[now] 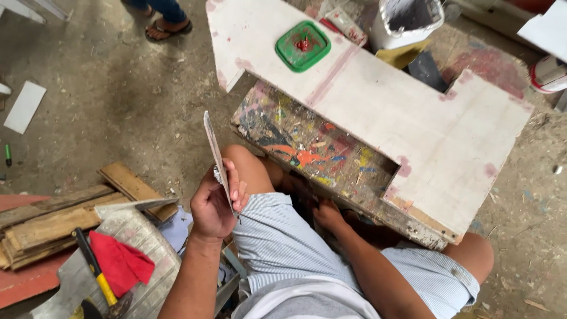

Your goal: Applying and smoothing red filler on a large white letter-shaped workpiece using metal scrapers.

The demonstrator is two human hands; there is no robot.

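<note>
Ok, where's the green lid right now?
In the head view, the green lid lies on the white board, toward its upper left end, left of the white bucket.

Bare arms, no sleeves reaching my wrists; no rings, watch or gloves on my left hand (215,204) or right hand (328,215). Shorts (283,242) of pale blue cloth with fine stripes, hemmed above the knee. Just below the shorts in view, shirt hem (295,301): grey band over white. Knees bare beyond the shorts' hems.
</note>
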